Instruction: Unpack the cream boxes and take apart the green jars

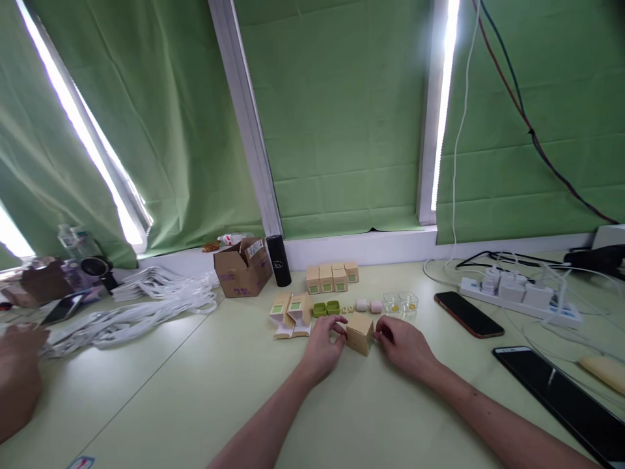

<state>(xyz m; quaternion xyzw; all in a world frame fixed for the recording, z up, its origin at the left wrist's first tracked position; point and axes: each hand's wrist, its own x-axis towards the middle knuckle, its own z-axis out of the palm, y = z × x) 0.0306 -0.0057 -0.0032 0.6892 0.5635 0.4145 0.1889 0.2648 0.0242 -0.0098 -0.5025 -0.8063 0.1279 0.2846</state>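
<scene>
A small kraft-cardboard box (360, 333) stands upright on the table between my two hands, its lid side up. My left hand (323, 345) has its fingers curled against the box's left side. On the opposite side, the bent fingertips of my right hand (403, 344) press at the box's right edge. Just beyond are two green square cups (326, 308), tiny yellow pieces (346, 309), two pale pink pieces (368, 305) and clear plastic cups (400, 303). Two opened kraft boxes (291, 314) lie left of my left hand.
Closed kraft boxes (332, 278) stand in rows at the back, near a black cylinder (278, 260) and a brown carton (243, 267). White straps (146, 312) lie left, beside another person's hand (19, 378). Phone (469, 314), tablet (566, 397) and power strip (520, 299) occupy the right.
</scene>
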